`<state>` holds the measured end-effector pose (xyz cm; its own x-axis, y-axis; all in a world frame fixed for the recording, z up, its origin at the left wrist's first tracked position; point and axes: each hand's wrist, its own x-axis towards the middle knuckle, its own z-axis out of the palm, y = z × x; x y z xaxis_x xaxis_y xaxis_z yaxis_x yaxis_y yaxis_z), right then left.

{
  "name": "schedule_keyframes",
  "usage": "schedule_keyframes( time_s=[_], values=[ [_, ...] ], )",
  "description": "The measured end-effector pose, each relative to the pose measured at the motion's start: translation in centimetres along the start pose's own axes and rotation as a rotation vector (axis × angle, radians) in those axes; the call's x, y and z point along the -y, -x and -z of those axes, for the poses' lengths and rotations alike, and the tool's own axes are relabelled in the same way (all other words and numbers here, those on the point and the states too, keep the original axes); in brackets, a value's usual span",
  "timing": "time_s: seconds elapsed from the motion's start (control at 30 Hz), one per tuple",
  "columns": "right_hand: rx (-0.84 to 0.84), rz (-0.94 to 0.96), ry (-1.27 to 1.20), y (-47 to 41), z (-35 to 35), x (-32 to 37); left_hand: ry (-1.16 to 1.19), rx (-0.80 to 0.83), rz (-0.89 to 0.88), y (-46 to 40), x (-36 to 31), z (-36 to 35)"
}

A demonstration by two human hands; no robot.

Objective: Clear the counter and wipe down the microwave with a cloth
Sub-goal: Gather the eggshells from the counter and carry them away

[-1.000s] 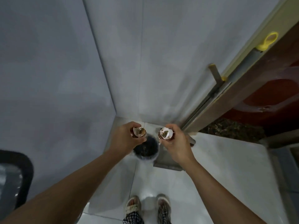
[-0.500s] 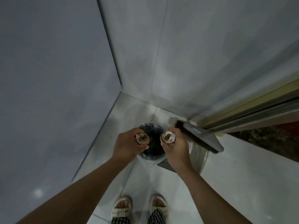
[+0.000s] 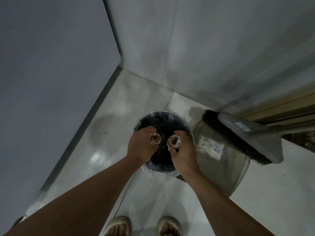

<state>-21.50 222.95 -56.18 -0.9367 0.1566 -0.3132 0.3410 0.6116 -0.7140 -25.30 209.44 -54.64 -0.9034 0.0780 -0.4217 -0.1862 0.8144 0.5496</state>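
My left hand (image 3: 140, 147) is closed around a small used paper cup (image 3: 155, 139) with brown residue inside. My right hand (image 3: 183, 154) grips a second paper cup (image 3: 173, 141) of the same kind. Both cups are held side by side, a little apart, directly above a round black trash bin (image 3: 162, 121) lined with clear plastic. The bin stands on the pale tiled floor in a room corner. My hands hide the middle of its opening. No cloth, counter or microwave is in view.
A grey dustpan (image 3: 219, 166) stands right of the bin, with a grey broom head (image 3: 247, 133) and dark bristles resting across it. Grey walls meet at the corner behind the bin. A door frame (image 3: 281, 106) runs along the right. My sandalled feet (image 3: 143, 226) are at the bottom.
My view has tilted down and closer to the bin. Both hands with the cups have lowered over the bin's opening. The broom and dustpan have come fully into view.
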Motion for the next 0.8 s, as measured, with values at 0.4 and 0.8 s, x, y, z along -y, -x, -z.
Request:
schedule_keyframes(
  time_s=[0.4, 0.8],
  values=[
    [0.181, -0.169, 0.106, -1.2, -2.1, -1.7, -0.09, 0.045, -0.007, -1.7, 1.9, -3.0],
    [0.171, -0.178, 0.154, 3.7, 6.7, 8.3, -0.148, 0.153, 0.027, 5.0, -3.2, 8.9]
  ],
)
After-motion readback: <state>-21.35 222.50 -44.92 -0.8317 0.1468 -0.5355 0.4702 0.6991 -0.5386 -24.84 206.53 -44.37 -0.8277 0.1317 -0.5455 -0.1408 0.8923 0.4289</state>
